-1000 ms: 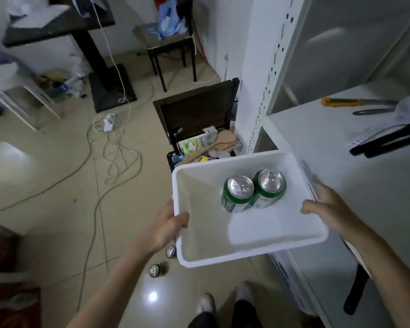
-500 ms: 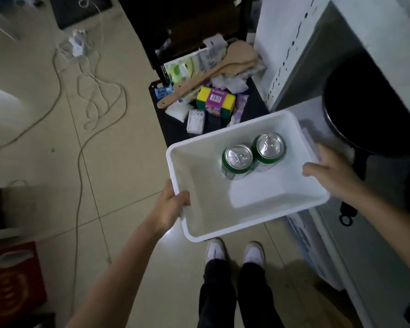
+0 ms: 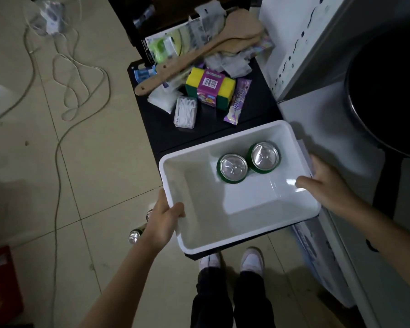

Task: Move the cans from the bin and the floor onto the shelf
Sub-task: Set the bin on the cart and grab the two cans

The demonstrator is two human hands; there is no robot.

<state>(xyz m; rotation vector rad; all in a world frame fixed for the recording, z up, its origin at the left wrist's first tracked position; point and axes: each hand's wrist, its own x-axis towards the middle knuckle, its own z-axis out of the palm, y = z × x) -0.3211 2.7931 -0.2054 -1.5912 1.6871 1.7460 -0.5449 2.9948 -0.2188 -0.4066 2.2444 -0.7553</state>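
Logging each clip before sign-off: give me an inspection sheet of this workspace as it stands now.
Surface: pale tiled floor; white shelf unit at right.
Job's things: white bin held in the air with two green cans upright inside, side by side; two more cans on the floor, one clear, the other mostly hidden by the left wrist.
Clutter: black low table with wooden spatulas, sponge pack, wrappers.
Grippers: left hand and right hand each grip the bin's rim.
Cables: loose cords looped across the floor.
Surroundings: dark pan on the shelf; red box lower left.
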